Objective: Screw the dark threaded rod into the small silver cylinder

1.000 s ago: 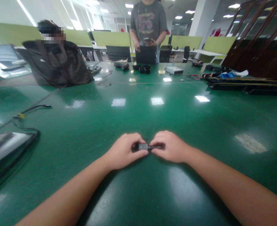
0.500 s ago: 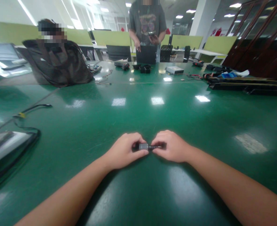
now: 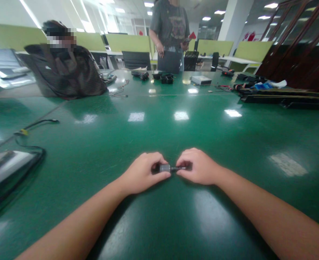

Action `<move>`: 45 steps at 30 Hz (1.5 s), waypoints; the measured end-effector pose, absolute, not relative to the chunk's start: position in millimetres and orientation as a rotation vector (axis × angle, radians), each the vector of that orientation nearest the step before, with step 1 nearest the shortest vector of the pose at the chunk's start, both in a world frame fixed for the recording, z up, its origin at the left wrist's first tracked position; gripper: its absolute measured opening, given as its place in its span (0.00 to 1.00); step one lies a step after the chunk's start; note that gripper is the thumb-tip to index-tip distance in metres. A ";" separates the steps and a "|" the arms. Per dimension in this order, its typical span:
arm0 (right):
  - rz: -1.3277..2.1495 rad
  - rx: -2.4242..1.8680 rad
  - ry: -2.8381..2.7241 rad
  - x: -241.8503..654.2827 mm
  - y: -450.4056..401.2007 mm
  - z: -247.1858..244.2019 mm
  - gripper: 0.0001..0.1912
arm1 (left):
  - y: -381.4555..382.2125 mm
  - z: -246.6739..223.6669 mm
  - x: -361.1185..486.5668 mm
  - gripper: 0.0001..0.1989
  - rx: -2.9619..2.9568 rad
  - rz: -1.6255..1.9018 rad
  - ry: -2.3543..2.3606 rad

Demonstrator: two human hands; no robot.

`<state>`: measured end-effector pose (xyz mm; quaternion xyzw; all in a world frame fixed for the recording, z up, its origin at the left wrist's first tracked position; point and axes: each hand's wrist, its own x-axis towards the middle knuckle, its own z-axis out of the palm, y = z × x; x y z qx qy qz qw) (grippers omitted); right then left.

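Observation:
Between my hands lies a small grey cylindrical piece (image 3: 165,168), its dark left end partly hidden by my curled fingers. My left hand (image 3: 144,173) is closed round it, thumb along the near side. From its right end a thin, dark, ribbed rod (image 3: 174,169) runs sideways into the grasp of my right hand (image 3: 197,167). Thumb and fingers of that hand are pinched about the rod. Both hands rest low over the glossy green tabletop (image 3: 159,216). The exact kind of the piece is too small and blurred to tell.
A tablet-like device (image 3: 9,169) with a black cable lies at left. Farther back stand a dark bag (image 3: 70,77), a flat silver box (image 3: 201,80) and long black strips (image 3: 286,97). Across the table a person (image 3: 171,29) stands holding a dark panel (image 3: 169,62).
My right hand has shifted very slightly right and away from me, widening the gap between my fingertips. My left hand stays in place. The person opposite has leaned and moved their hands.

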<state>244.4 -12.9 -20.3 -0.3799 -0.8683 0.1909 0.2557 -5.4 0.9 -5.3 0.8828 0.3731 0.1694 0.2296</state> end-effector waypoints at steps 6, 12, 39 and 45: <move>0.524 -1.031 -2.347 247.4 -11.6 -17.5 0.05 | 1.3 -5.0 -5.8 0.13 2.434 0.471 1.011; 0.542 -1.016 -2.348 249.9 -9.6 -17.2 0.04 | 1.2 -4.5 -5.9 0.12 2.423 0.467 1.001; 0.743 -1.085 -2.321 257.0 -6.3 -17.5 0.06 | -1.0 -2.3 -3.3 0.13 2.406 0.473 1.037; 0.500 -0.914 -2.380 238.6 -7.2 -26.2 0.05 | 0.7 -5.7 -2.4 0.12 2.443 0.473 1.046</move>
